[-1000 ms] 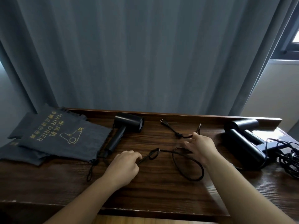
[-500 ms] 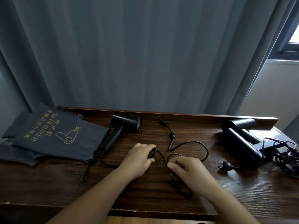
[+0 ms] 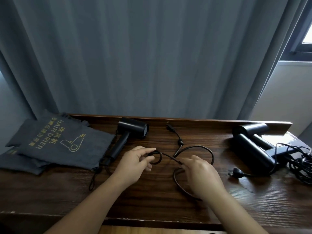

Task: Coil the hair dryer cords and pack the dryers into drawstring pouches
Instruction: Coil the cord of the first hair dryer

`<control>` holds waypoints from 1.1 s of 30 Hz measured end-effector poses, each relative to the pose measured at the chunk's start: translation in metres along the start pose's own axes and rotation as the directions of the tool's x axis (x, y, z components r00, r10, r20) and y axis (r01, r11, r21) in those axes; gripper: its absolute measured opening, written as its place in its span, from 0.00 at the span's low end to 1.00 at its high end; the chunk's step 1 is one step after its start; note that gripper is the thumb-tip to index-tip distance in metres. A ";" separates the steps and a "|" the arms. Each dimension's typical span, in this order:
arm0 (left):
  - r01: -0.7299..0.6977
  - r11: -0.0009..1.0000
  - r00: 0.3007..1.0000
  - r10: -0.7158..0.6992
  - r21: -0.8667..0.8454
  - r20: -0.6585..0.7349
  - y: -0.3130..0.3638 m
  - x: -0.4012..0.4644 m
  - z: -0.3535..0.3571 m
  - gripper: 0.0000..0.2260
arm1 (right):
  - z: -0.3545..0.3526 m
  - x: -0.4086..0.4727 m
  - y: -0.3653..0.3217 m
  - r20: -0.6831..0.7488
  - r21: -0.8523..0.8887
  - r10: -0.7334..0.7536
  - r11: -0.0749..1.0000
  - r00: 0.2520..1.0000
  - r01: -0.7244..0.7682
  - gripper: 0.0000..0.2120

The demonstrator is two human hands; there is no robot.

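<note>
Centrally, left hand (image 3: 135, 163) pinches a small cord (image 3: 199, 148) loop; right hand (image 3: 200, 173) grips the cord. Pouches (image 3: 64, 142) left of the dryer (image 3: 130, 132) lie flat, contents unseen.

Wooden table (image 3: 152, 205): dryers (image 3: 131, 130), pouches (image 3: 64, 142).

Dryer (image 3: 130, 134): black, lying flat beside pouches.
Cord (image 3: 197, 148): dark, loosely looped — partly coiled.
Pouches (image 3: 55, 142): grey, gold-printed — stacked flat, left.
</note>
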State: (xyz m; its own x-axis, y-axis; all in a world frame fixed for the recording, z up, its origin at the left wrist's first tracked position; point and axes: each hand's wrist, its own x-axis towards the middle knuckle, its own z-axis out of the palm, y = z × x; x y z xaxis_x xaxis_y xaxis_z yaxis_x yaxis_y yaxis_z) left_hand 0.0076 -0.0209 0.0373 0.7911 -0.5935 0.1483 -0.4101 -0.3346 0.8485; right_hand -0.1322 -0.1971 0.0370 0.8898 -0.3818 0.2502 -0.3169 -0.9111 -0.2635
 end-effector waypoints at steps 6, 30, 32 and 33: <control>-0.089 0.993 0.995 0.092 0.084 -0.031 0.010 -0.013 -0.004 0.13 | 0.016 0.006 -0.001 0.043 0.074 -0.030 0.997 0.999 0.026 0.16; -0.184 0.898 0.970 0.231 0.399 -0.074 0.002 -0.038 0.006 0.09 | 0.012 -0.002 -0.044 -0.112 0.244 0.045 0.970 0.993 -0.017 0.09; -0.325 0.779 0.921 0.390 0.537 -0.008 -0.001 -0.035 0.005 0.13 | 0.013 -0.002 -0.044 -0.121 0.220 -0.011 0.975 0.993 0.037 0.08; -0.381 0.720 0.890 0.455 0.579 0.020 -0.001 -0.033 0.005 0.11 | 0.014 -0.002 -0.044 -0.119 0.217 -0.033 0.974 0.992 0.058 0.09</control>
State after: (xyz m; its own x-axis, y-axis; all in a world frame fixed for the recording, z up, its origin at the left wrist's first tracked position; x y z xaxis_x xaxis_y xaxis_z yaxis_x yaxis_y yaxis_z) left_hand -0.0207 -0.0045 0.0288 0.5086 -0.6953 0.5078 -0.8600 -0.4390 0.2603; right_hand -0.1159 -0.1540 0.0352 0.8543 -0.3675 0.3677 -0.1858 -0.8764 -0.4443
